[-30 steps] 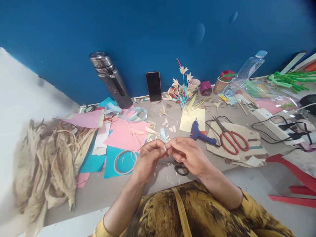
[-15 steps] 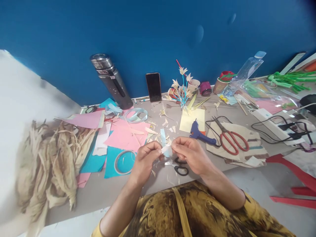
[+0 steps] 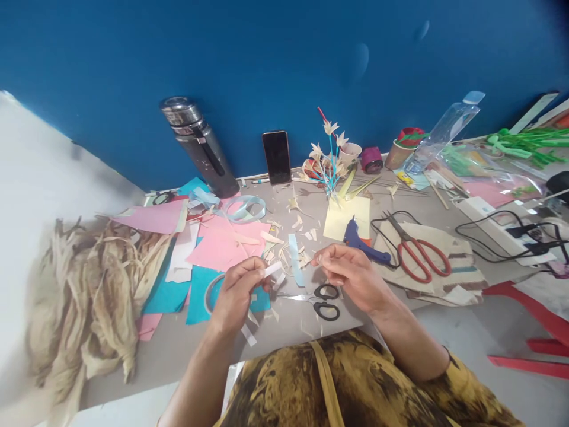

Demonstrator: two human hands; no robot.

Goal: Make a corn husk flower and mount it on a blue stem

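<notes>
My left hand [image 3: 239,292] is closed in a pinch on a white strip [image 3: 272,269], whose end points to the right. Below that hand another white strip end [image 3: 249,335] shows, though I cannot tell whether it is the same piece. My right hand [image 3: 353,276] is held apart from it, fingertips pressed together on something too small to make out. A light blue ribbon piece [image 3: 295,261] lies on the table between my hands. Just under them are small scissors [image 3: 326,301] with black handles. A roll of tape [image 3: 210,293] is partly covered by my left hand.
Pink paper [image 3: 229,240] and dried husks [image 3: 98,296] lie leftward. Behind stand a flask [image 3: 200,148], a phone [image 3: 276,157] and husk flowers [image 3: 331,160]. Rightward are a blue glue gun [image 3: 362,243], red-handled scissors [image 3: 420,252] and a power strip [image 3: 498,228].
My hands have moved apart, the left one going left with the white strip. The light blue ribbon piece, partly behind my fingers before, now shows fully on the table.
</notes>
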